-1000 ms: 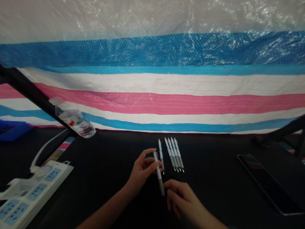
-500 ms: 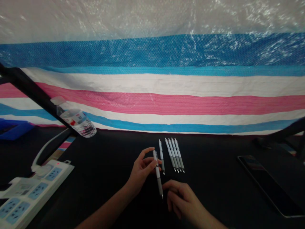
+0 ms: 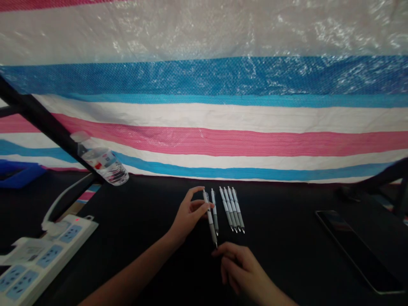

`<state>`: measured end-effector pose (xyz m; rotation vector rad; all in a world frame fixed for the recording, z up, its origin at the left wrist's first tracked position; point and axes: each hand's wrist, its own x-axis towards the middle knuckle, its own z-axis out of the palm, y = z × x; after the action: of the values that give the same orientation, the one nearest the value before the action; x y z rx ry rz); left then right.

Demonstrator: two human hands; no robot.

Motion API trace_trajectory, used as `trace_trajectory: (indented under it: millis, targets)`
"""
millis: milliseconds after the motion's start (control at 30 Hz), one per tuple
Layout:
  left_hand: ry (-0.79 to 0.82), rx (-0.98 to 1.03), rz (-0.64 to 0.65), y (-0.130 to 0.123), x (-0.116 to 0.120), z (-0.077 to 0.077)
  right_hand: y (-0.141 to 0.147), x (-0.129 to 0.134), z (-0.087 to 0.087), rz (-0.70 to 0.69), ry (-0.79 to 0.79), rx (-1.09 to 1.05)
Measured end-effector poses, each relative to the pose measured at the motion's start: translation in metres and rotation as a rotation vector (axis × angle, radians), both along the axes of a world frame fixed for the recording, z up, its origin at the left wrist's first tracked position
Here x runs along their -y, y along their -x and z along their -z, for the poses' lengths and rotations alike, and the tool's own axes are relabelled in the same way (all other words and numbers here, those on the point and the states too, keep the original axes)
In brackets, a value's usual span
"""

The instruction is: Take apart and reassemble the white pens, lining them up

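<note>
A white ballpoint pen with a grey grip [image 3: 210,221] is held near its upper end by my left hand [image 3: 190,213]; my index fingertip rests at its top button. It slants with the point toward me. My right hand [image 3: 240,265] is just below, index finger stretched out by the pen's point and the other fingers loosely curled, gripping nothing. Whether that finger touches the point I cannot tell. Right beside the held pen lies a similar single pen [image 3: 214,210]. Farther right, several like pens [image 3: 232,209] lie side by side, points toward me.
On the black table [image 3: 287,255], a phone [image 3: 357,250] lies at the right. A power strip [image 3: 47,255] with a plug and cable sits at the left, a tilted water bottle [image 3: 106,163] behind it. A blue tray [image 3: 22,176] is far left. Striped plastic sheeting [image 3: 204,114] hangs behind.
My left hand has moved the held pen away from me and slightly left, closer alongside the single pen. My right index finger now lies at its point rather than beside its grip.
</note>
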<state>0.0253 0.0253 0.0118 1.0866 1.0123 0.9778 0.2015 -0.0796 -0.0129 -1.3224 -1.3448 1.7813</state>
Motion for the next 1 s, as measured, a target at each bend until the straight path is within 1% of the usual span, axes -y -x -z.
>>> trace_trajectory:
  millis: [67,133,233,333,433,500,567,633,733,767,800,900,1000]
  targets:
    - [-0.06,-0.099,0.012,-0.001,-0.013,0.003,0.0,0.0,0.001,0.001,-0.009,-0.001]
    - [-0.16,-0.221,0.037,-0.002,-0.026,0.009,0.0,0.0,0.001,-0.002,-0.016,0.002]
    - [-0.214,-0.294,0.029,-0.004,-0.041,0.02,0.0,0.0,0.002,-0.004,-0.033,0.007]
    - [-0.239,-0.346,0.006,-0.005,-0.046,0.029,0.0,0.002,0.004,-0.007,-0.066,0.012]
    - [-0.247,-0.385,-0.01,-0.004,-0.039,0.03,-0.002,0.001,-0.001,-0.001,-0.125,0.032]
    - [-0.24,-0.395,0.0,-0.002,-0.027,0.027,-0.007,-0.002,-0.008,0.013,-0.249,0.097]
    - [-0.222,-0.387,0.032,0.002,-0.012,0.022,-0.016,-0.006,-0.017,0.02,-0.481,0.224]
    - [-0.178,-0.344,0.08,0.005,0.005,0.018,-0.026,-0.012,-0.021,-0.001,-0.718,0.396]
    - [-0.14,-0.287,0.086,0.009,0.029,0.014,-0.037,-0.021,-0.015,-0.102,-1.108,0.723]
    - [-0.135,-0.282,0.071,0.009,0.036,0.013,-0.039,-0.023,-0.011,-0.154,-1.207,0.827]
    - [-0.128,-0.278,0.063,0.01,0.042,0.013,-0.04,-0.025,-0.006,-0.172,-1.284,0.915]
    - [-0.12,-0.256,0.024,0.01,0.053,0.011,-0.038,-0.027,0.005,-0.203,-1.382,1.076]
    - [-0.157,-0.223,-0.078,0.009,0.057,0.01,-0.035,-0.026,0.008,-0.223,-1.42,1.12]
